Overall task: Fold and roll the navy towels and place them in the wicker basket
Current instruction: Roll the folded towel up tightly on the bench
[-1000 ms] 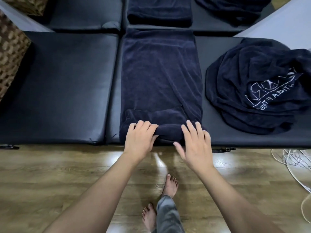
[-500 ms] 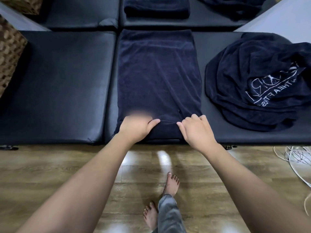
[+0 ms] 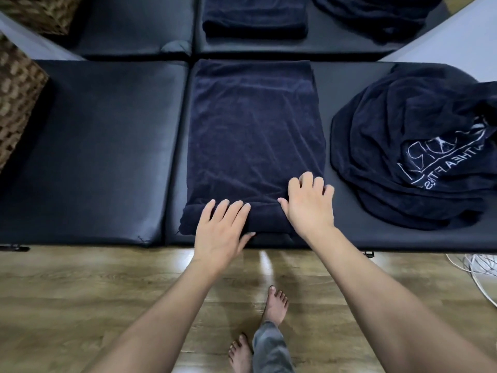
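**Roll started at the near end of the navy towel**

Both hands have uncurled since half a second ago: then they were bunched over the towel's near edge, now their fingers reach forward across it. Left hand [image 3: 222, 232] lies flat with straight, slightly spread fingers on a low roll at the near end of the long folded navy terry towel [image 3: 255, 130], its thumb by the roll's front face. Right hand [image 3: 309, 204] rests further up, fingers bent at the knuckles with the tips pressing into the cloth near the towel's right edge; whether it pinches any fabric cannot be told.

That towel lies lengthwise on the black padded vinyl bench [image 3: 94, 146], just right of the seam between two smooth, faintly shiny cushions; its soft pile shows shallow creases. A rumpled heap of dark navy towel with white printed lettering [image 3: 414, 146] sits well to the right, the lettering only partly readable and the heap cut off by the frame edge. Brown woven wicker basket [image 3: 18, 98] stands at the far left, mostly out of view, its coarse weave blurred.

Along the top runs what looks like a mirror, showing a folded navy towel [image 3: 255, 20]. Below the bench lie glossy wood-grain floor planks [image 3: 80, 292], white cables [image 3: 478, 270] at the right edge and two bare feet [image 3: 275, 308]
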The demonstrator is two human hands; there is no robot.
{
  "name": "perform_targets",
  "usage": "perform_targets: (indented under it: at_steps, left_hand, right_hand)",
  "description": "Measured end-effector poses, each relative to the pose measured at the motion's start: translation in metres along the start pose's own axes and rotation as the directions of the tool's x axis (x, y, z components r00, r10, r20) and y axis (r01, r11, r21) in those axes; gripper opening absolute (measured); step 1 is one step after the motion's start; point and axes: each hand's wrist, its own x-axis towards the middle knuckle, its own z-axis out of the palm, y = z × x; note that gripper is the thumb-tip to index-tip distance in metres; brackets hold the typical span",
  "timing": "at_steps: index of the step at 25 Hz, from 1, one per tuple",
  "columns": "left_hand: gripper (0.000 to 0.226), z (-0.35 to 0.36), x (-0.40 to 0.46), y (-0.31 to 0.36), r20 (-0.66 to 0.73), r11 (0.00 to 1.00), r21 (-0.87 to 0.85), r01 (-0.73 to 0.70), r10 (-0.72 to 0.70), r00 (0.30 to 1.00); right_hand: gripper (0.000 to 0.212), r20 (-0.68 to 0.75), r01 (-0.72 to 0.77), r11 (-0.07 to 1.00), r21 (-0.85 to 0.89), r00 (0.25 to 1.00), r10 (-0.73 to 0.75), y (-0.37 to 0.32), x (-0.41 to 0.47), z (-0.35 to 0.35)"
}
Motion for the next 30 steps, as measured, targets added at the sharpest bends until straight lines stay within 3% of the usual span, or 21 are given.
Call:
perform_targets:
  at_steps: [4, 7, 9, 12, 15, 17, 18, 19, 21, 23, 27, 30]
  left_hand:
    - [0.052, 0.006, 0.021, -0.015, 0.006, 1.0, -0.025, -0.003, 0.003, 1.0]
    - [0.065, 0.003, 0.049, -0.027, 0.084, 0.998, -0.056, -0.004, 0.008, 0.996]
    - [0.069, -0.007, 0.064, -0.028, 0.133, 0.995, -0.101, 0.007, 0.007, 0.991]
    - [0.061, -0.019, 0.08, -0.03, 0.333, 0.957, -0.228, 0.181, -0.098, 0.938]
    - [0.062, -0.021, 0.103, -0.036, 0.506, 0.895, -0.257, 0.366, -0.198, 0.839]
    - [0.059, -0.017, 0.115, -0.035, 0.579, 0.89, -0.202, 0.409, -0.228, 0.783]
    - [0.055, -0.014, 0.118, -0.034, 0.552, 0.906, -0.152, 0.396, -0.254, 0.794]
    - [0.051, -0.011, 0.119, -0.032, 0.453, 0.936, -0.094, 0.34, -0.264, 0.852]
    - [0.039, -0.007, 0.113, -0.027, 0.157, 0.977, -0.009, 0.215, -0.211, 0.965]
    - [0.031, -0.002, 0.093, -0.02, -0.003, 0.991, -0.011, 0.13, -0.13, 0.992]
    - [0.048, 0.011, 0.058, -0.009, 0.01, 0.996, -0.02, 0.081, -0.081, 0.997]
    - [0.05, 0.016, 0.077, -0.014, 0.06, 0.994, 0.02, 0.108, -0.109, 0.992]
  right_hand:
    - [0.03, -0.363, 0.255, 0.967, 0.022, 0.903, -0.23, 0.006, -0.021, 0.001]
    - [0.051, -0.208, 0.234, 0.971, 0.039, 0.953, -0.221, 0.004, -0.047, 0.009]
    - [0.053, -0.157, 0.193, 0.981, 0.033, 0.97, -0.185, 0.003, -0.044, 0.012]
    - [0.05, -0.106, 0.201, 0.979, 0.036, 0.975, -0.196, 0.009, -0.006, -0.001]
    - [0.053, 0.166, 0.251, 0.96, 0.121, 0.949, -0.269, 0.016, 0.03, -0.017]
    - [0.054, 0.339, 0.172, 0.957, 0.233, 0.908, -0.246, 0.017, 0.049, -0.021]
    - [0.055, 0.408, 0.121, 0.958, 0.262, 0.885, -0.224, 0.017, 0.058, -0.022]
    - [0.055, 0.442, 0.079, 0.955, 0.285, 0.873, -0.205, 0.016, 0.064, -0.023]
    - [0.05, 0.422, 0.058, 0.946, 0.318, 0.885, -0.196, 0.016, 0.069, -0.021]
    - [0.043, 0.377, 0.067, 0.948, 0.311, 0.907, -0.188, 0.017, 0.065, -0.015]
    - [0.041, 0.11, 0.084, 0.985, 0.151, 0.989, -0.101, 0.01, 0.056, 0.003]
    - [0.03, -0.17, 0.165, 0.984, 0.065, 0.974, -0.152, 0.009, 0.057, 0.005]
